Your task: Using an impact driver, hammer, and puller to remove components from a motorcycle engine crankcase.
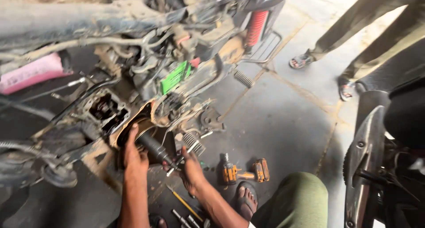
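A dirty scooter engine [133, 95] lies tipped on its side, its open round housing [141, 130] facing me. A black cylindrical tool [155, 149] sticks out of that housing. My left hand [134, 155] wraps around the tool close to the housing. My right hand [191, 168] grips the tool's outer end, where a thin metal bar [179, 161] crosses it. Both forearms reach up from the bottom of the view.
An orange and black cordless driver [243, 171] lies on the concrete floor by my sandalled foot [245, 200]. A yellow-handled screwdriver [183, 202] and sockets [186, 219] lie below my hands. Another person's sandalled feet [318, 73] stand at upper right. A second vehicle's grey panel [365, 166] is at right.
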